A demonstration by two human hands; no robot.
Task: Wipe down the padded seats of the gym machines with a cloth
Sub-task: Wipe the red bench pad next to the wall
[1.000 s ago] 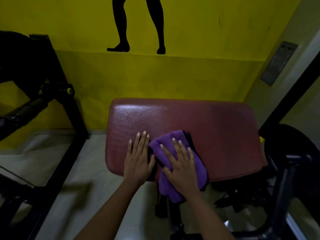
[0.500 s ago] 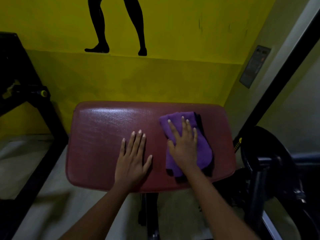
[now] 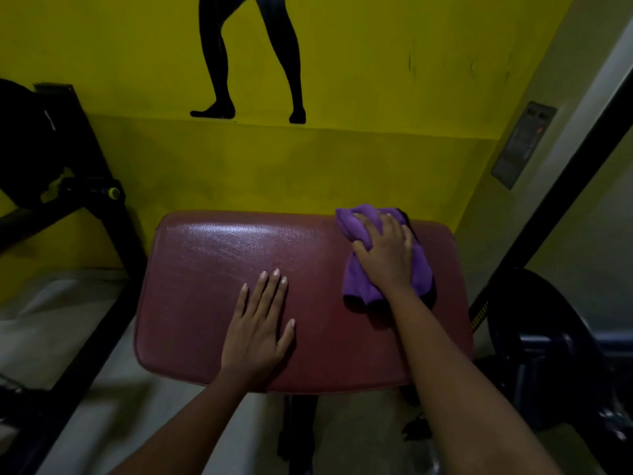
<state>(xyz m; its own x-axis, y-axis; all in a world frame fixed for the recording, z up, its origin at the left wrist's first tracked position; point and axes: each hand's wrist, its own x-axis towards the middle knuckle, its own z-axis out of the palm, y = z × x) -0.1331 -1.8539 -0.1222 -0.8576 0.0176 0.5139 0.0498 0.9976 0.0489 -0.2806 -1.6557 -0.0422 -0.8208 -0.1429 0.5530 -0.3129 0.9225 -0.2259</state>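
A dark red padded seat [image 3: 212, 269] fills the middle of the view, its left part shiny. A purple cloth [image 3: 356, 282] lies bunched at the seat's far right corner. My right hand [image 3: 387, 255] lies on top of it with the fingers curled into the cloth, gripping it against the pad. My left hand [image 3: 257, 323] rests flat on the seat near its front edge, fingers straight and spread, holding nothing.
A yellow wall [image 3: 342, 159] with a black leg silhouette stands just behind the seat. A black machine frame [image 3: 113, 269] runs along the left. A dark weight plate [image 3: 534, 337] and a slanted black bar [image 3: 555, 200] are on the right. The seat post [image 3: 298, 426] drops to a pale floor.
My right hand has moved the purple cloth from the seat's front middle to its far right corner, and its fingers have curled into the cloth. The left hand stayed flat on the pad.
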